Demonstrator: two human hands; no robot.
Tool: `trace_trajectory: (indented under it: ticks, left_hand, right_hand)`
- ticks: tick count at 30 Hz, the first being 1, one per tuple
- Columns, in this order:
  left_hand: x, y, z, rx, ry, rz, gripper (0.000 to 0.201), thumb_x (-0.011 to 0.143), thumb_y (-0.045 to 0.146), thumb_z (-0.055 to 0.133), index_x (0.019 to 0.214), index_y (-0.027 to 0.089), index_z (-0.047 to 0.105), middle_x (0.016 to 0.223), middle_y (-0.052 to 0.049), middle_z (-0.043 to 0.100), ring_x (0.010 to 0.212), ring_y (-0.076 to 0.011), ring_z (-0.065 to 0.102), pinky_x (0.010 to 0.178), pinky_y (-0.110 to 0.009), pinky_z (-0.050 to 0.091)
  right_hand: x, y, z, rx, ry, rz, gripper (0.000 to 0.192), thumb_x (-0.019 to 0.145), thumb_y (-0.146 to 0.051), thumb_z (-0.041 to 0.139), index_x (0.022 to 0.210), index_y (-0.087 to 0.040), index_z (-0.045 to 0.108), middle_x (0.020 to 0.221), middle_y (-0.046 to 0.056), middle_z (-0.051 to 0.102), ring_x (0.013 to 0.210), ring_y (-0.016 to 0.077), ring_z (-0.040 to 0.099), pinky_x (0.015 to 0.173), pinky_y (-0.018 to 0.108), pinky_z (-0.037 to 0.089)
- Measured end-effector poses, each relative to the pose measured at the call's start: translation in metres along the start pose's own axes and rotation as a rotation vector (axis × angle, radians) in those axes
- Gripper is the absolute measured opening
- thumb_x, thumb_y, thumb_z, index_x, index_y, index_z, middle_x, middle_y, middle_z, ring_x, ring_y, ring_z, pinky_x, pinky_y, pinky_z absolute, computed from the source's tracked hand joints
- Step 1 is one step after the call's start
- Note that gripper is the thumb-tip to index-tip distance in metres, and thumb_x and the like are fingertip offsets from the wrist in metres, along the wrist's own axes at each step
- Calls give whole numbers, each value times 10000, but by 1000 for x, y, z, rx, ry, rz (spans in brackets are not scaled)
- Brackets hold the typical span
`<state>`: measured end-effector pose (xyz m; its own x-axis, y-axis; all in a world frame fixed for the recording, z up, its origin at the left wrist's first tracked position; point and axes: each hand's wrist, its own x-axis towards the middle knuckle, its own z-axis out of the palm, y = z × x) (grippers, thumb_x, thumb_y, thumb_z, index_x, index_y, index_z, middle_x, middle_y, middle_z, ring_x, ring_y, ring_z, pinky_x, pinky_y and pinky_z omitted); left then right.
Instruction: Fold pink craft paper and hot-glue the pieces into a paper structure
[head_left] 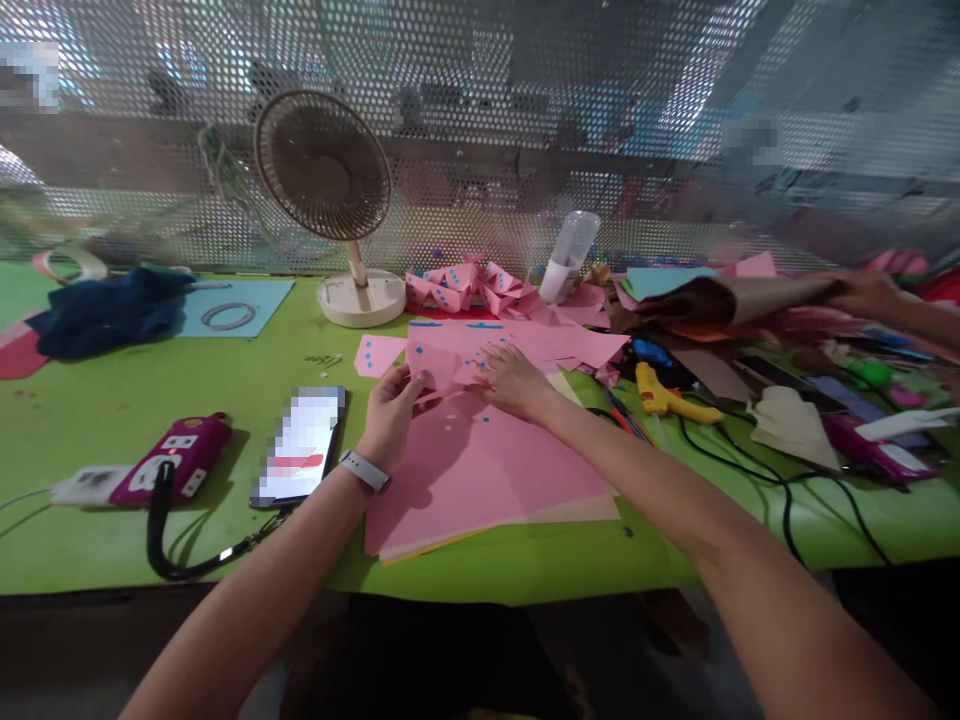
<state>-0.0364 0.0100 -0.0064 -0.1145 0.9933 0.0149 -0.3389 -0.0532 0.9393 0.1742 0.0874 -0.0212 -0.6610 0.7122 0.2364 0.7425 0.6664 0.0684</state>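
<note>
A small pink paper piece (433,362) with a blue dot stands raised at its near edge, pinched between the thumb and fingers of my left hand (391,405). My right hand (514,380) lies with fingers spread over small blue dots at the right of that piece. Under both hands is a stack of large pink sheets (487,470), with cream and yellow edges showing below. A cut pink piece with three blue dots (379,355) lies left of the stack. Folded pink paper shapes with blue dots (457,288) are heaped behind.
A beige fan (361,300) and a tilted clear bottle (570,258) stand at the back. To the left are a phone (301,445) and a purple power strip (180,455). A yellow glue gun (671,395) with cords lies right. Another person's hand (862,293) holds brown paper (772,298).
</note>
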Motion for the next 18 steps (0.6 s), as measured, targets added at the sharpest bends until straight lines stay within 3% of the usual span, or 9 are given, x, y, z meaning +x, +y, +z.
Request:
trace_trajectory:
  ticks: [3,6,9,11,14,18]
  left_hand:
    - [0,0,0,8,2,9,336,650,400,800,863,180,663,826,-14,648,737,-136,634,732,-313,581]
    - [0,-1,0,-5,-4,8,356,639,405,805,867,172,663,837,-15,653,722,-130,638,734,-312,579]
    - [0,-2,0,-29,-4,-11,383,617,396,816,883,165,666,815,-15,656,703,-124,636,710,-289,572]
    - [-1,-2,2,-40,2,-39,399,600,389,828,881,160,663,785,-12,654,699,-124,636,691,-276,568]
    - [-6,-1,4,-36,-26,-78,393,610,394,829,868,153,656,778,-8,648,711,-124,635,694,-279,570]
    - [-11,-1,9,-48,-58,-87,418,614,399,833,905,157,656,751,12,622,712,-119,626,717,-298,576]
  right_hand:
    - [4,2,-4,161,27,85,368,920,-417,559,1125,-145,697,1405,186,525,1358,322,394,1147,508,185]
    - [6,7,-9,447,84,250,435,994,-414,371,1140,-167,697,1370,140,575,1307,263,479,1109,446,302]
    - [2,12,-14,888,164,468,534,1011,-378,201,1236,-172,639,1324,104,622,1238,208,559,1021,387,426]
    - [-1,10,-17,1227,228,576,523,990,-395,232,1231,-177,642,1305,90,637,1231,203,571,1018,384,437]
    - [-5,-4,-22,1396,353,498,444,938,-434,363,1166,-228,684,1276,42,660,1255,201,551,1073,397,397]
    - [-11,-36,-29,1202,471,262,379,904,-459,486,1171,-286,692,1336,10,611,1309,190,480,1148,390,313]
